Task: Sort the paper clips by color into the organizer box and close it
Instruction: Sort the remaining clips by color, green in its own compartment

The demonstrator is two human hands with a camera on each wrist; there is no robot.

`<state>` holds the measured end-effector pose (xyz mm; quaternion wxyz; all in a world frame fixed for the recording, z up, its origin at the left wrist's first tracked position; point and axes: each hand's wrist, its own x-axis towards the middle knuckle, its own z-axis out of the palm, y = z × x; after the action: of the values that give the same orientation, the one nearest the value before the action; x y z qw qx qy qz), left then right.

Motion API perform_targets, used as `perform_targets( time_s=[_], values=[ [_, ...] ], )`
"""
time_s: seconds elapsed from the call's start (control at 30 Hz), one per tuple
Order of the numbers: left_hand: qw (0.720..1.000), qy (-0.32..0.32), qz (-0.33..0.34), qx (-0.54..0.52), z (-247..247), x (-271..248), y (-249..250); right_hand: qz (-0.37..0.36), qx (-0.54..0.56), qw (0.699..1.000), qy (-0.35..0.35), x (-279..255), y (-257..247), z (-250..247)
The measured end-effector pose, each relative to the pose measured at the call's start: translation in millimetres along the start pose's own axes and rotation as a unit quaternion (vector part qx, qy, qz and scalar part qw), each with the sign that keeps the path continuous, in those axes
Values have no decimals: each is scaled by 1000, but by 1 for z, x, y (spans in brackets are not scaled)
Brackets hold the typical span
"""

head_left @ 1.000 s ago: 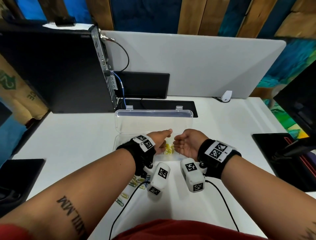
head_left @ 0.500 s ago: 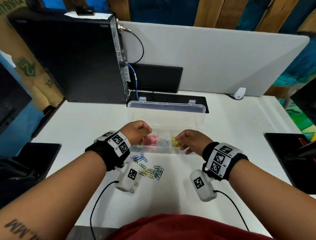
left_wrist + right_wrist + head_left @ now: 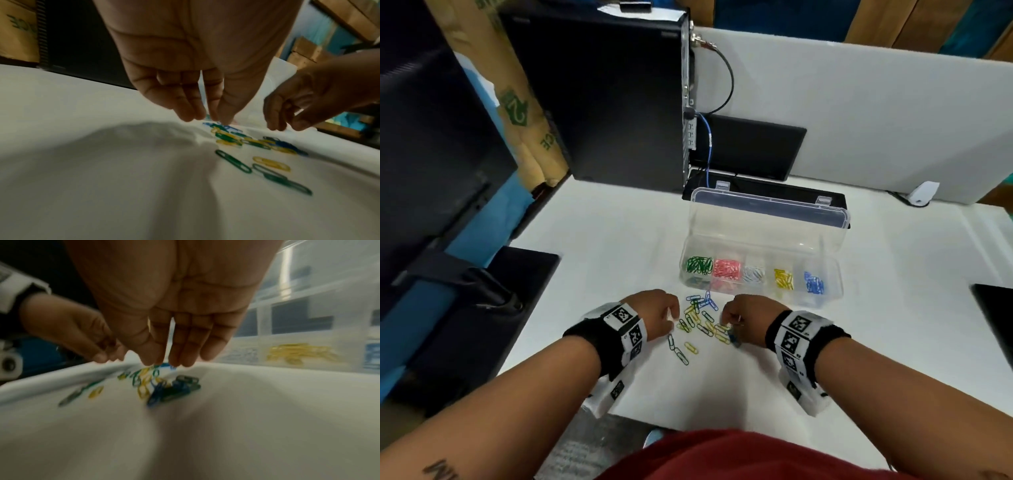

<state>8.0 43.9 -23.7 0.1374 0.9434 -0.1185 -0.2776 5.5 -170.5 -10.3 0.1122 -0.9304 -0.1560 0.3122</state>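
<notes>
Now we have both hands down over the loose paper clips (image 3: 700, 323), which lie scattered on the white table (image 3: 599, 240) at the centre of the head view, just below the organizer box (image 3: 760, 274). We keep that pile close to the box's near wall, probably so each carry is short.

Our left hand (image 3: 659, 313) sits at the left edge of the pile with its fingers (image 3: 191, 104) pointing down, fingertips gathered close over a blue clip; whether it already pinches one we cannot tell, as the tips blur. Our right hand (image 3: 744, 317) hovers at the right edge, fingers fairly straight and close together, pointing down at the clips with nothing clearly held.

The box stands right of centre with its clear lid (image 3: 770, 212) propped open toward the top of the frame, so the five compartments stay reachable. From left to right they hold green, pink, white, yellow and blue clips. What remains on the table looks green, yellow and blue, so we judge the sorting well along, with the closing not yet done.
</notes>
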Motion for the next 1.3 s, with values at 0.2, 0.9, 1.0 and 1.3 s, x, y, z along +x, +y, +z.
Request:
perform_targets(
  time_s=[0.2, 0.9, 1.0, 1.3],
  values=[
    [999, 38, -39, 7, 12, 19, 10, 22, -66, 997, 33, 9, -9, 16],
    [997, -26, -5, -76, 10, 29, 25, 76, 186, 978, 53, -6, 17, 23],
    [992, -12, -4, -127, 8, 26, 19, 99, 298, 947, 71, -12, 25, 19],
    [883, -11, -97, -459, -10, 14, 25, 107, 652, 751, 16, -17, 28, 11]
  ],
)
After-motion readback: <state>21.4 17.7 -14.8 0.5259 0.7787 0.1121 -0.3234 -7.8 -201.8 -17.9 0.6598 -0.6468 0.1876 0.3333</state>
